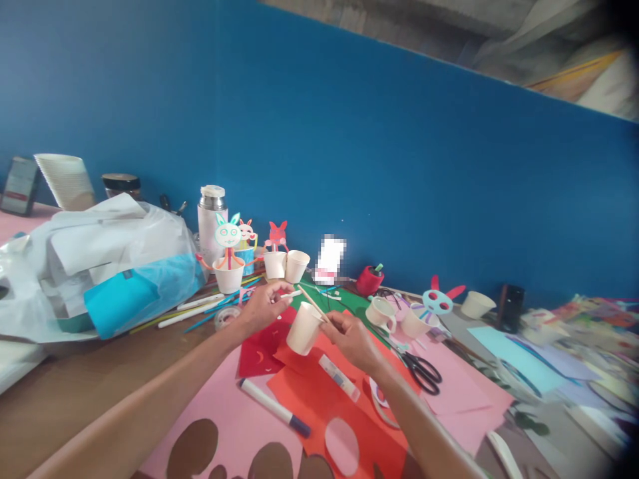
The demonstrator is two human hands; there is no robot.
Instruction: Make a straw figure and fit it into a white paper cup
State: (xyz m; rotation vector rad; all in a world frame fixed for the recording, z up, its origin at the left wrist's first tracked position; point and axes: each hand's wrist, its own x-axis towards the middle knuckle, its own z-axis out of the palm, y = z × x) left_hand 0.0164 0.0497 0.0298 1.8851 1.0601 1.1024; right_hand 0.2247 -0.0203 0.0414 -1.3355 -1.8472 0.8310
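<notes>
Hands are meeting over the craft table [74,392] in the head view. The right hand [355,340] is gripping a white paper cup [304,328], tipped on its side with its mouth toward the upper right, held in the air above the red paper [319,392]. A thin wooden stick [312,303] is slanting across the cup's rim, running up and left from the right hand's fingers. The left hand [262,306] is pinching a short white stick [292,294] between thumb and fingertips, just beside the cup's upper edge.

Under the hands, a glue stick [339,378] is lying on the red paper, and a white marker with a blue cap [274,407] is lying across the pink paper [234,426]. Black scissors [423,371] are resting to the right of the right wrist. Behind the left hand, a cup with a paper bunny figure [228,263] is standing near two more paper cups [285,265] and a white flask [212,223]. A plastic bag [100,266] stuffed with paper is sitting at the left, with a stack of cups [64,179] behind it. Further right, a red pot [370,279] and a blue bunny mask [438,301] are lying along the blue wall [349,133].
</notes>
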